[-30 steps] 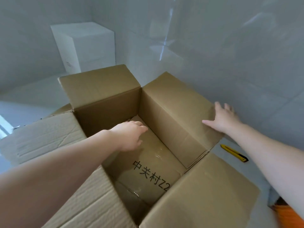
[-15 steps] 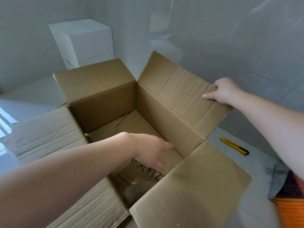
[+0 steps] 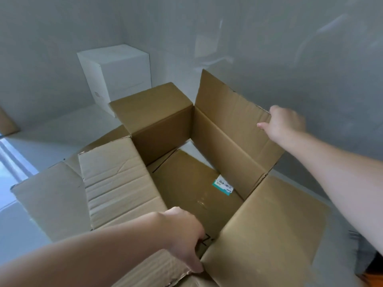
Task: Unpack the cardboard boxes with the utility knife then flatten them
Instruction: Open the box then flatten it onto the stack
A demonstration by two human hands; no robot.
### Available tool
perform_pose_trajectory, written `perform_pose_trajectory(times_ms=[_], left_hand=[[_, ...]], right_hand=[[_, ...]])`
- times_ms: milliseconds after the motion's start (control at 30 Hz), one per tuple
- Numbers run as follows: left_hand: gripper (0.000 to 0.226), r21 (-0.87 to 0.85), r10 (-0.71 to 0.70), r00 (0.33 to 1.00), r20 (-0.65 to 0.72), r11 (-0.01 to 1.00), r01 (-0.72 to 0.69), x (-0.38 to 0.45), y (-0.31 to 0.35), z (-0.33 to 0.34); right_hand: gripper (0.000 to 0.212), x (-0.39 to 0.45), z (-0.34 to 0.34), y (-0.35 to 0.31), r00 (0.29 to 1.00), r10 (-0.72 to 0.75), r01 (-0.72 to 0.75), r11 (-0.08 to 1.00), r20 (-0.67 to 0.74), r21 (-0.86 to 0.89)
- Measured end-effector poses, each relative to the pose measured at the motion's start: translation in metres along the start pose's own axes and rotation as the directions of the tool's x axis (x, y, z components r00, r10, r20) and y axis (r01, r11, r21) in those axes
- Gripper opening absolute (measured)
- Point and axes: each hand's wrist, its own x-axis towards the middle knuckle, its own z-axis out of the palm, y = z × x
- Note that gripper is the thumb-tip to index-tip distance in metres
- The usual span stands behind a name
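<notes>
Right hand (image 3: pixel 284 125) grips the cardboard box's (image 3: pixel 165 129) flap; left hand (image 3: pixel 184 237) curled (near corner).

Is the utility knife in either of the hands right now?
No: the right hand grips the edge of the raised box flap, the left hand holds the near flap, and no knife shows.

The left hand (image 3: pixel 184 237) covers most of the black print on the floor of the open brown cardboard box (image 3: pixel 192 195), and its fingertips are hidden at the near rim. At five o'clock, an orange-and-dark object (image 3: pixel 371 274) is blurred and cut by the edge. The small teal-and-white label (image 3: pixel 224 185) is unreadable.
</notes>
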Motion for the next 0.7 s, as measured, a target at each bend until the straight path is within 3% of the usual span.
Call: perform_pose_trajectory(times_ms=[167, 333, 433, 533, 633, 700], left_hand=[[0.033, 0.113, 0.019, 0.996, -0.087, 0.994, -0.009, 0.001, -0.008, -0.013], [0.021, 0.211, -0.111, 0.964, -0.243, 0.963, 0.164, 0.005, -0.037, -0.033], [0.023, 0.19, -0.258, 0.896, -0.362, 0.92, 0.342, 0.011, -0.063, -0.043], [0.024, 0.045, -0.397, 0.783, -0.479, 0.88, 0.473, 0.015, -0.094, -0.044], [0.021, -0.064, -0.486, 0.658, -0.575, 0.828, 0.556, 0.017, -0.116, -0.039], [0.019, -0.187, -0.528, 0.623, -0.577, 0.828, 0.528, 0.016, -0.119, -0.035]], right_hand=[[0.026, 0.007, -0.003, 0.012, 0.987, -0.098, 0.093, 0.995, 0.129, 0.045], [0.018, 0.009, -0.016, 0.023, 0.96, -0.216, 0.186, 0.968, 0.18, 0.168], [0.021, 0.005, -0.022, 0.026, 0.945, -0.271, 0.232, 0.95, 0.181, 0.208], [0.021, 0.002, -0.024, 0.023, 0.918, -0.344, 0.287, 0.919, 0.196, 0.272], [0.018, -0.003, -0.018, 0.015, 0.902, -0.391, 0.327, 0.896, 0.184, 0.301], [0.018, -0.006, -0.011, 0.012, 0.905, -0.391, 0.333, 0.896, 0.169, 0.293]])
